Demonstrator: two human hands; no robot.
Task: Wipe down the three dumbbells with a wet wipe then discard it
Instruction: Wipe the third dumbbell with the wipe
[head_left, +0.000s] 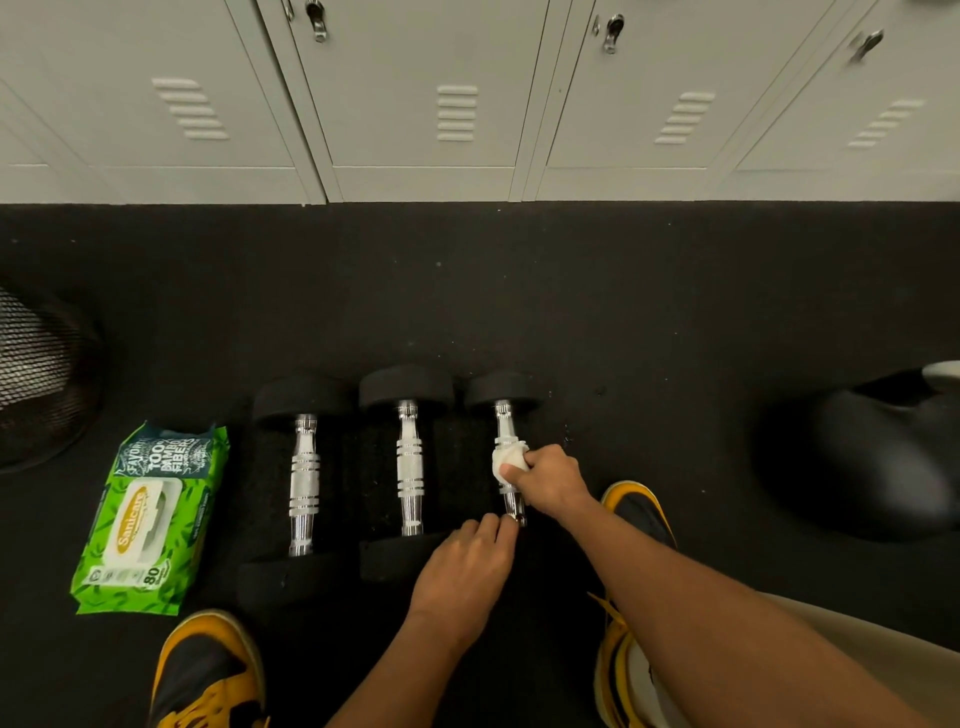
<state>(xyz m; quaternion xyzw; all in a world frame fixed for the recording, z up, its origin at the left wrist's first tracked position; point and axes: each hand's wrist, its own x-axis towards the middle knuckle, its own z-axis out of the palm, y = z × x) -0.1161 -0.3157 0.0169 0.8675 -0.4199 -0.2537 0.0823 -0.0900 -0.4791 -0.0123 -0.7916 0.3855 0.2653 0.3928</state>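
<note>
Three dumbbells with black heads and chrome handles lie side by side on the black floor: the left dumbbell (304, 480), the middle dumbbell (410, 462) and the right dumbbell (504, 421). My right hand (550, 480) grips a white wet wipe (506, 460) wrapped around the right dumbbell's handle. My left hand (467, 566) rests on that dumbbell's near head, its fingertips touching the handle's near end. The near head is mostly hidden under my left hand.
A green pack of wet wipes (148, 519) lies left of the dumbbells. A black mesh bin (41, 374) stands at the far left. Grey lockers (457, 104) line the back. A dark bag (878, 447) sits at right. My yellow-and-black shoes (208, 670) flank the dumbbells.
</note>
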